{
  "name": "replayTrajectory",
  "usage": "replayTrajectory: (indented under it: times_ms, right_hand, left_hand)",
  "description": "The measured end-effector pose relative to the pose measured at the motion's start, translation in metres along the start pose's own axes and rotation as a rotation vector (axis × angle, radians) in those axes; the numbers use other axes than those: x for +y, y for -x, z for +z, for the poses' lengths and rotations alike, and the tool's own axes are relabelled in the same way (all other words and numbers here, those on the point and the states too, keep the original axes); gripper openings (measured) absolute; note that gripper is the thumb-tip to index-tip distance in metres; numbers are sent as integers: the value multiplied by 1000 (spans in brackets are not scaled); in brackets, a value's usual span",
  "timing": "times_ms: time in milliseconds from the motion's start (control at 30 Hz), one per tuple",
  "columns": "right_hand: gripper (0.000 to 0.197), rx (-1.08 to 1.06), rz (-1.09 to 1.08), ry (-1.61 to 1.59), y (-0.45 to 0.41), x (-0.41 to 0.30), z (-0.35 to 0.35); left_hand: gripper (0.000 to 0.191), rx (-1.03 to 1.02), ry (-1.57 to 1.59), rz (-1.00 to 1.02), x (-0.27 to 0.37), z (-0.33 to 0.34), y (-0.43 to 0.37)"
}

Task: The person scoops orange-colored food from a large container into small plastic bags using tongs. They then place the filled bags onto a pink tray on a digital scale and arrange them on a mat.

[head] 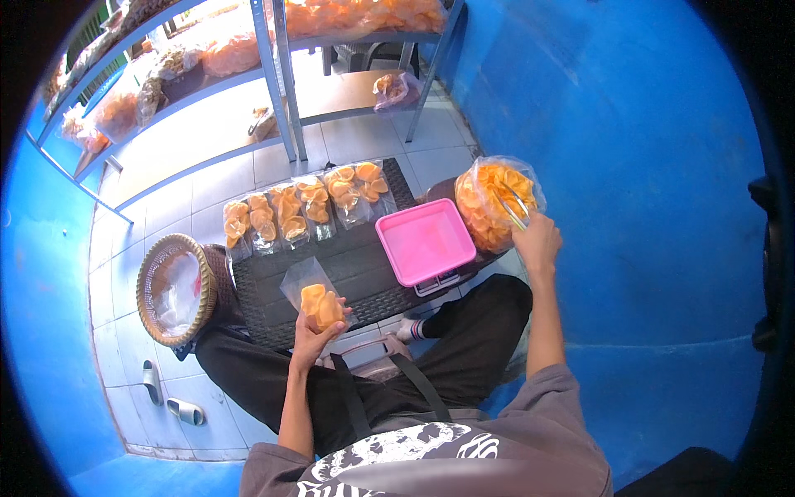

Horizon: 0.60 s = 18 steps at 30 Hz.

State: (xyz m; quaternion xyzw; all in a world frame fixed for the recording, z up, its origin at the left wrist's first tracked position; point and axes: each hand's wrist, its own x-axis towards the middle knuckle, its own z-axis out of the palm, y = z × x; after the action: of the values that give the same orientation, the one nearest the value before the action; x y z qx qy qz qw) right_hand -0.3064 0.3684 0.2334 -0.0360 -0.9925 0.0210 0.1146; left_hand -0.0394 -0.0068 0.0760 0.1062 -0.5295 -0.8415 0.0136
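My left hand (317, 335) grips a clear plastic bag (302, 276) with orange chips (321, 307) gathered in its lower part, above the near edge of a dark woven table (273, 292). Metal tongs (513, 208) are in my right hand (538, 241), their tips among the chips in a large open plastic bag (490, 205) at the table's right end. Between my hands, a pink tray (426, 241) rests on a kitchen scale (437, 284). Along the table's far side lie several clear bags of chips (290, 214) in a row.
On the left stands a woven basket (208, 292) holding clear plastic bags (177, 301). Metal shelves (273, 81) beyond the table carry bulging bags of snacks (230, 53). A blue wall (640, 205) rises close on my right. Slippers (185, 411) lie on the tiled floor.
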Motion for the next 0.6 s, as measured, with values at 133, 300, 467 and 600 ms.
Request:
replayTrajectory:
  times_ms: [133, 300, 467, 600]
  right_hand:
    - [46, 29, -37, -24, -9, 6, 18]
    - [50, 1, -6, -164, -9, 35, 24]
    - [46, -385, 350, -935, 2, 62, 7]
    - [42, -646, 379, -1230, 15, 78, -9]
  left_hand:
    - [65, 13, -79, 11, -4, 0, -1]
    - [71, 2, -144, 9, -8, 0, -2]
    - [75, -59, -66, -20, -6, 0, -2]
    - [75, -191, -29, -88, 0, -3, -5]
